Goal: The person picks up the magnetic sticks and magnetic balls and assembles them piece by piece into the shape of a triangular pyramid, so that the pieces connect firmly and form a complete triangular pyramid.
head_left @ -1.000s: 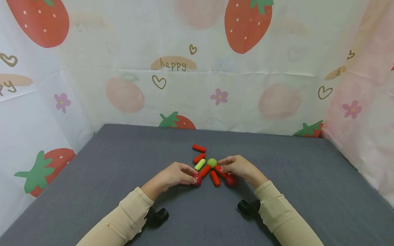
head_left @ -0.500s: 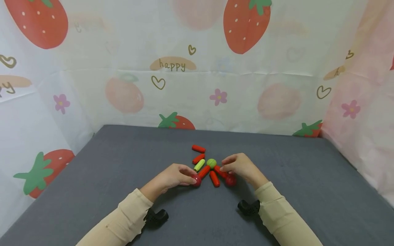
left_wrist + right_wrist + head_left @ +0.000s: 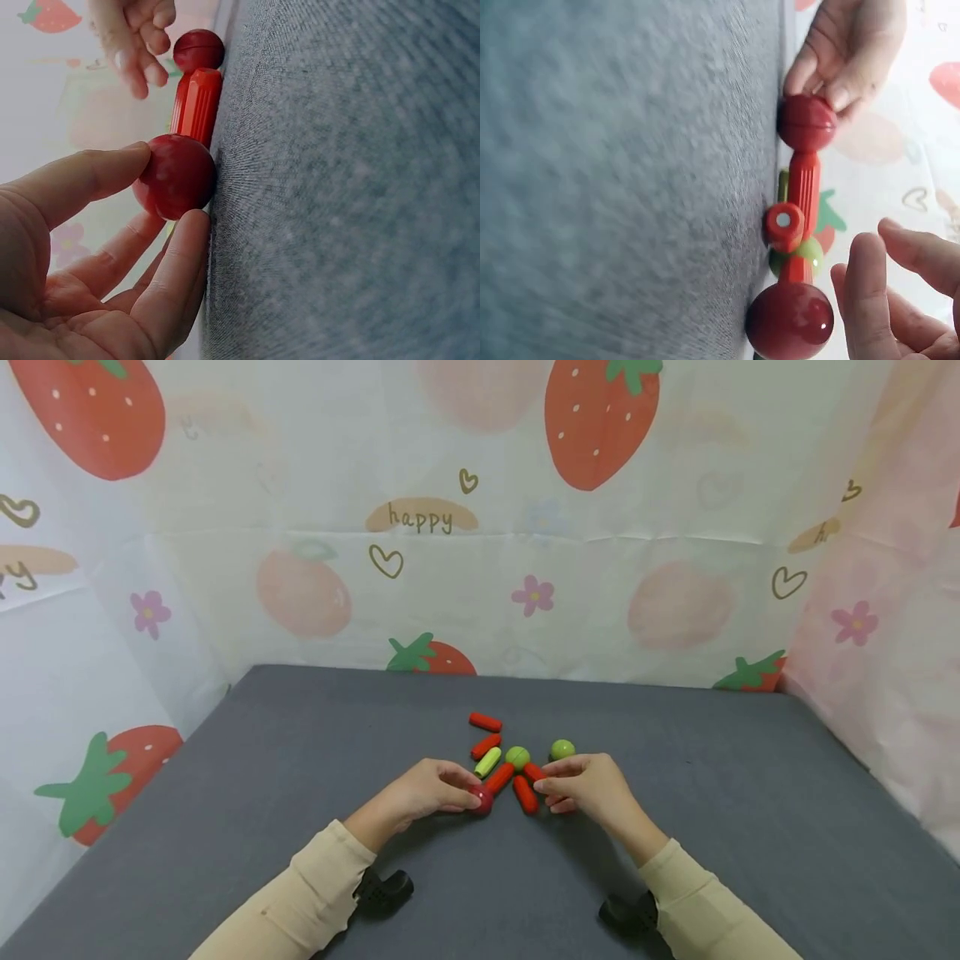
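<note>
My left hand (image 3: 427, 792) pinches a dark red ball (image 3: 177, 177) between thumb and fingers, low over the cloth. A red rod (image 3: 498, 778) joins that ball to a green ball (image 3: 517, 758). From the green ball another red rod (image 3: 534, 772) runs toward a second red ball (image 3: 790, 321), which my right hand hides in the head view. Beside this second ball my right hand (image 3: 596, 789) hovers with loosely bent fingers, apart from it in the right wrist view. A loose-looking red rod (image 3: 526, 795) points toward me, its round end pale (image 3: 784, 220).
Behind the joined pieces lie a yellow-green rod (image 3: 487, 763) and two red rods, the nearer (image 3: 486, 746) and the farther (image 3: 486, 722). Another green ball (image 3: 562, 750) sits just beyond my right hand. A printed curtain (image 3: 465, 602) borders the grey table (image 3: 300, 743).
My right hand has shifted slightly toward me and lower, now covering the second red ball in the head view. The farther green ball has come into sight. My left hand keeps its pinch.
</note>
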`<state>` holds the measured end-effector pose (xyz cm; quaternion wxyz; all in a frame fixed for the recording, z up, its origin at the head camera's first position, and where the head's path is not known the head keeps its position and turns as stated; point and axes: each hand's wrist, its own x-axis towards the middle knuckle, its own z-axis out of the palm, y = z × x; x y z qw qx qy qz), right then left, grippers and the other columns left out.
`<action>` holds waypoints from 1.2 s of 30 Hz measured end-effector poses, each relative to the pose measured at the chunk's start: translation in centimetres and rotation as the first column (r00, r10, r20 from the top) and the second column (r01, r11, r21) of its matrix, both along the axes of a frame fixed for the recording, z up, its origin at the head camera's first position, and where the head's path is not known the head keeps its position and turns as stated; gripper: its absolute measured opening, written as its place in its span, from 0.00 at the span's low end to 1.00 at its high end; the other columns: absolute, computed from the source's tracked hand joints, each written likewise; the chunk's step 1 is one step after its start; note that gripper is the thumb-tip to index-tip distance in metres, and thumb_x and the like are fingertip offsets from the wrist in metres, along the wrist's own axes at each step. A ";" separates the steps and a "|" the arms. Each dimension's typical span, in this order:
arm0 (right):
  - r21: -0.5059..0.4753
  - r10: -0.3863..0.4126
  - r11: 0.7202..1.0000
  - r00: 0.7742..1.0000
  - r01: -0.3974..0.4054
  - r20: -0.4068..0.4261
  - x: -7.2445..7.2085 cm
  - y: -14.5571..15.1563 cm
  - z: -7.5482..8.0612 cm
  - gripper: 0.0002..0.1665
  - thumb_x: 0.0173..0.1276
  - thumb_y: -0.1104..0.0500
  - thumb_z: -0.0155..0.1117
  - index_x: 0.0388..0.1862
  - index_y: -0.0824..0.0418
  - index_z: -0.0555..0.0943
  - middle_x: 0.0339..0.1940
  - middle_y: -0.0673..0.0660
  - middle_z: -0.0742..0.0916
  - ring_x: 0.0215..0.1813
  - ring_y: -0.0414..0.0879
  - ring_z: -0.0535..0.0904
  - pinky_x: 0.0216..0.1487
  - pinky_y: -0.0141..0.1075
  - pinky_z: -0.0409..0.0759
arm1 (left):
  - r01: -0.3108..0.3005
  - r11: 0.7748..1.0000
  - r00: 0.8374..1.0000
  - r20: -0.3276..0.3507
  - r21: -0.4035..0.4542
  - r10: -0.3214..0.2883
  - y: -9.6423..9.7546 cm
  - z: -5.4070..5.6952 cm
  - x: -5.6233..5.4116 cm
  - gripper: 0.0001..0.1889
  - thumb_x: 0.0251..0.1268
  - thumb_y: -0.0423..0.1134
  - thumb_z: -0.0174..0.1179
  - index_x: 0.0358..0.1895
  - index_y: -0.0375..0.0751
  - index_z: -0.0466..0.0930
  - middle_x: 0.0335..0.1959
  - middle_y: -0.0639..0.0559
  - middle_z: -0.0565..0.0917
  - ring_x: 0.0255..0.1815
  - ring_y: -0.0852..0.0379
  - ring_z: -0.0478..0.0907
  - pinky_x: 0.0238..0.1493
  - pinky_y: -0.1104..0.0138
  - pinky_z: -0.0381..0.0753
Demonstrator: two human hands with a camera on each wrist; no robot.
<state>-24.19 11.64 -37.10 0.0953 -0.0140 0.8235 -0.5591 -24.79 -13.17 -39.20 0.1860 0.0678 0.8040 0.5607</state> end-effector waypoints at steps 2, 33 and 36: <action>0.003 -0.002 1.000 1.000 0.002 -0.008 0.3 -0.1 0.0 0.19 0.61 0.62 0.73 0.50 0.70 0.85 0.34 0.61 0.91 0.29 0.44 0.86 0.37 0.40 0.89 | 0.002 1.000 1.000 0.002 0.000 -0.002 0.0 0.0 0.0 0.17 0.59 0.33 0.69 0.52 0.32 0.83 0.50 0.43 0.84 0.45 0.58 0.82 0.52 0.62 0.86; 0.237 0.061 0.970 0.997 -0.051 -0.038 0.3 -2.9 -0.5 0.08 0.57 0.70 0.73 0.38 0.70 0.88 0.24 0.59 0.89 0.19 0.42 0.83 0.25 0.36 0.86 | -0.025 0.999 1.000 0.005 -0.024 0.025 0.3 0.1 -0.1 0.16 0.60 0.33 0.69 0.51 0.33 0.84 0.48 0.45 0.85 0.43 0.59 0.82 0.51 0.63 0.86; 0.246 0.058 0.968 0.998 -0.049 -0.033 0.4 -3.0 -0.5 0.07 0.57 0.71 0.72 0.36 0.70 0.88 0.24 0.59 0.89 0.18 0.42 0.83 0.25 0.36 0.86 | -0.016 1.000 1.000 -0.005 -0.022 0.016 0.3 0.2 0.0 0.16 0.59 0.32 0.69 0.51 0.32 0.83 0.47 0.44 0.85 0.43 0.59 0.82 0.51 0.63 0.86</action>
